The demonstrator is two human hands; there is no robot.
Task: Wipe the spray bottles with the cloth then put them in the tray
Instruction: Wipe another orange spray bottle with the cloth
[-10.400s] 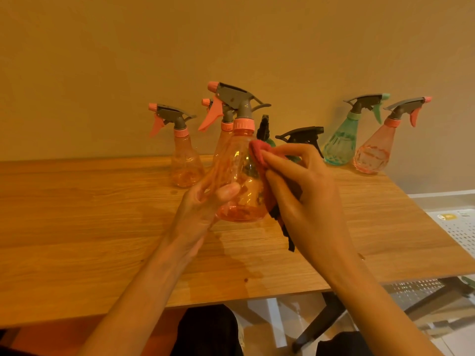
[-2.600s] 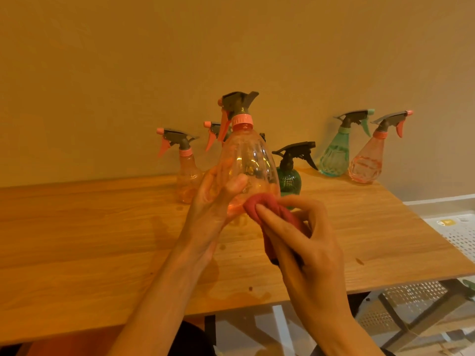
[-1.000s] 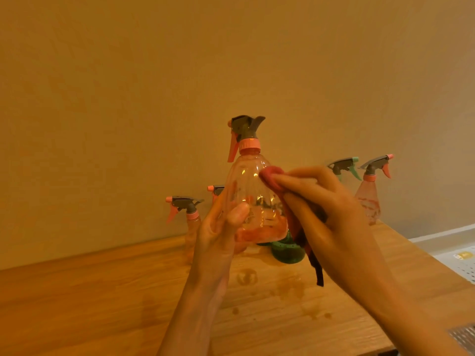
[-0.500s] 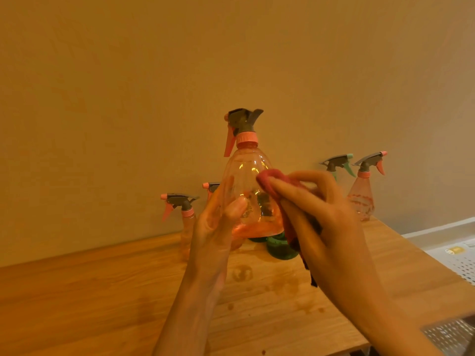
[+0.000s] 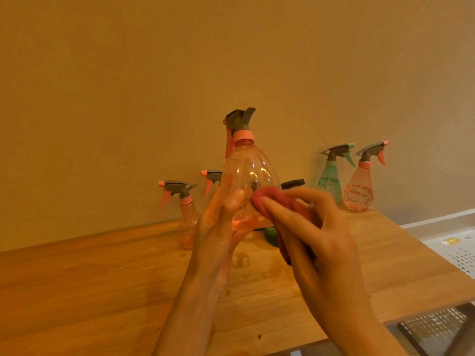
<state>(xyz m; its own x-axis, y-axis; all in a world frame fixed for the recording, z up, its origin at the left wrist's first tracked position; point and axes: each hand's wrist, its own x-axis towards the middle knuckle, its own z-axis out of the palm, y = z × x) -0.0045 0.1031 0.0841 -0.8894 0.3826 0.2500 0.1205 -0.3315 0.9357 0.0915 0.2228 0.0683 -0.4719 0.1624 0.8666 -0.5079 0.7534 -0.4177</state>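
I hold a clear pink spray bottle (image 5: 248, 176) upright in the air above the wooden table (image 5: 102, 273); my left hand (image 5: 218, 222) grips its lower body from the left. A red cloth (image 5: 272, 201) is bunched in my right hand (image 5: 313, 240) and pressed against the bottle's lower right side. Other bottles stand along the wall: a pink one (image 5: 186, 219) at left, another pink one (image 5: 212, 178) mostly hidden behind the held bottle, a dark green one (image 5: 272, 235) behind my right hand, a teal one (image 5: 330, 176) and a pink one (image 5: 359, 186) at right.
A white perforated tray (image 5: 455, 253) lies beyond the table's right edge, lower than the tabletop. A perforated metal surface (image 5: 434, 322) shows below the table's near right corner. Damp spots (image 5: 241, 260) mark the wood under the held bottle. A plain wall stands close behind the bottles.
The cloth slid from the bottle's upper shoulder down to its lower right side. The bottle stays raised in my left hand, and my view has tilted slightly.
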